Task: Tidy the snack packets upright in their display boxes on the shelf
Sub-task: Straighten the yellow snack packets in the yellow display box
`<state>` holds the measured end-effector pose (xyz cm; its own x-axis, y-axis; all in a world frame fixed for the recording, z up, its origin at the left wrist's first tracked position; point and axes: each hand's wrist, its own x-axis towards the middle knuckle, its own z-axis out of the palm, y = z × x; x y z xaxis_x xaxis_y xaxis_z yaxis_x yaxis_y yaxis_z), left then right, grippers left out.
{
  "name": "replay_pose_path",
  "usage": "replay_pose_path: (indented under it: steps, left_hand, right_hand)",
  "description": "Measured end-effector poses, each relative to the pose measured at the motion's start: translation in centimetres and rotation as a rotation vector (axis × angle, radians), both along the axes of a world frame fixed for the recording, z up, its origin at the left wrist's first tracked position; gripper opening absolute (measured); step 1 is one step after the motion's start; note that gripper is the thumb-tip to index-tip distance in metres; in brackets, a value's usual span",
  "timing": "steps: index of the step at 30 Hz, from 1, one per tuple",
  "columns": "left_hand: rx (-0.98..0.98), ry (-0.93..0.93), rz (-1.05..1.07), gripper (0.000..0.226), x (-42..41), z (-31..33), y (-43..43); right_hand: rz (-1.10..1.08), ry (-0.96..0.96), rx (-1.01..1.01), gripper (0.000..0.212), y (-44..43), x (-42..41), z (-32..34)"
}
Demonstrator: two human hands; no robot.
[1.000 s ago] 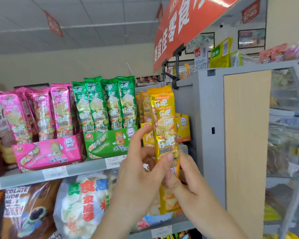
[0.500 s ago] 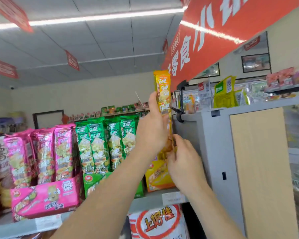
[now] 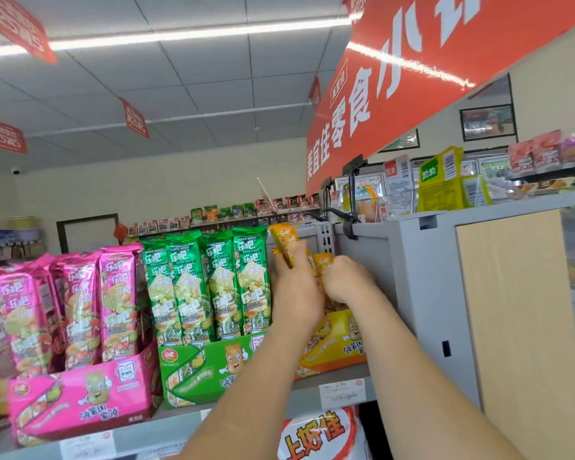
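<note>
Three display boxes stand side by side on the shelf (image 3: 312, 390): a pink box (image 3: 80, 396) with pink packets (image 3: 117, 303) upright, a green box (image 3: 203, 366) with green packets (image 3: 219, 283) upright, and a yellow box (image 3: 337, 340) at the right end. My left hand (image 3: 294, 280) grips a yellow packet (image 3: 284, 237) near its top, inside the yellow box. My right hand (image 3: 347, 280) is closed around other yellow packets (image 3: 324, 262) beside it. The lower parts of the yellow packets are hidden behind my hands.
A grey shelf end panel (image 3: 412, 293) with a wood-coloured side stands right of the yellow box. A red banner (image 3: 395, 88) hangs overhead. Large snack bags (image 3: 316, 436) sit on the shelf below. Price tags (image 3: 342, 391) line the shelf edge.
The yellow packet held high above the shelf has come down into the yellow box. Both hands have moved down and forward with it, now gripping packets inside the box.
</note>
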<state>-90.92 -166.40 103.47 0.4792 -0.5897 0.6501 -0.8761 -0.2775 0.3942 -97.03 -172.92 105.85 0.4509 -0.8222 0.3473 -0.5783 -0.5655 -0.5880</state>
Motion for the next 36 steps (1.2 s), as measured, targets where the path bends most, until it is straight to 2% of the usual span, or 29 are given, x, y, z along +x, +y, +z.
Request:
replay_pose_path:
  steps: [3,7,10,14,17,20,22,23,27,29,31,33,35,36]
  left_hand:
    - [0.149,-0.03,0.037,0.054,-0.3,0.0,0.2]
    - [0.221,0.016,0.058,0.059,-0.6,0.0,0.4]
    - [0.212,0.038,0.057,0.061,-0.7,-0.1,0.5]
    - [0.121,0.073,0.006,0.075,-0.2,-0.5,0.6]
    - [0.077,0.048,-0.049,0.083,0.2,-0.8,0.4]
    - [0.153,-0.07,-0.059,0.055,0.4,-0.9,0.0]
    - [0.254,-0.147,-0.042,0.032,0.4,-0.6,-0.1]
    - [0.29,-0.171,-0.036,0.028,0.5,-0.5,-0.1]
    - [0.347,-0.224,-0.007,0.036,0.4,-0.5,0.0]
    - [0.339,-0.287,0.015,0.032,0.0,-0.9,0.3]
    - [0.295,-0.399,0.069,0.029,-0.7,-1.5,0.9]
    - [0.16,-0.446,0.107,0.031,-1.9,-2.1,2.6]
    - [-0.083,-0.326,0.007,0.034,-3.0,-3.2,4.9]
    - [-0.203,-0.198,-0.096,0.036,-3.5,-3.8,6.4]
  right_hand:
    - [0.031,0.039,0.109,0.038,-1.3,0.9,0.5]
    - [0.063,0.044,0.23,0.044,-1.3,1.3,0.0]
    - [0.011,0.013,0.214,0.049,-1.6,1.3,-0.2]
    - [-0.023,-0.127,0.012,0.024,-0.9,0.7,-1.1]
    - [0.04,-0.375,-0.135,0.025,0.4,-0.4,-1.4]
    - [0.183,-0.582,-0.352,0.04,2.2,-1.8,-0.8]
    - [0.279,-0.644,-0.467,0.045,3.7,-2.7,-0.5]
    - [0.315,-0.669,-0.497,0.046,4.4,-3.1,-0.5]
    - [0.404,-0.768,-0.533,0.049,6.7,-5.1,-1.2]
    - [0.449,-0.803,-0.523,0.05,7.7,-6.1,-1.9]
    - [0.466,-0.809,-0.492,0.051,8.6,-7.3,-2.7]
    - [0.49,-0.858,-0.409,0.052,9.4,-8.5,-3.8]
    - [0.548,-0.94,-0.272,0.052,10.0,-9.8,-4.9]
    - [0.572,-0.954,-0.22,0.052,10.4,-10.4,-5.5]
